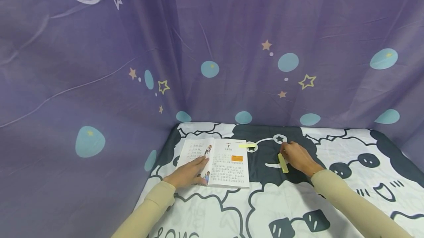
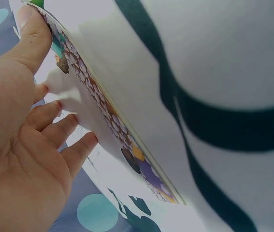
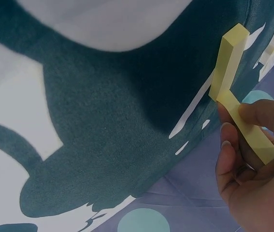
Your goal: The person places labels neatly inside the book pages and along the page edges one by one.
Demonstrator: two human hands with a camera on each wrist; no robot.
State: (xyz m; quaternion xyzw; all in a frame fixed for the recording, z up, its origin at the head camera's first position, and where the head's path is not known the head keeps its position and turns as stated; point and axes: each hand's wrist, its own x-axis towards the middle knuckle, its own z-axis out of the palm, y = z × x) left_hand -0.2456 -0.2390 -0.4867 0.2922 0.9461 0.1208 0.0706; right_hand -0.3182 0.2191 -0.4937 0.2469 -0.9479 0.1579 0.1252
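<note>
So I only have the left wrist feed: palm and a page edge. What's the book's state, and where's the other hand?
Observer: The book lies open on the sheep-print cloth; the left hand rests flat on its left page.
Operator: Right hand?
Observer: The right hand is off the book, to its right, pinching a yellow sticky-note pad over the cloth's dark patch.
Operator: Any note on the page?
Observer: Yes, a yellow strip sticks out at the top right edge of the right page.
</note>
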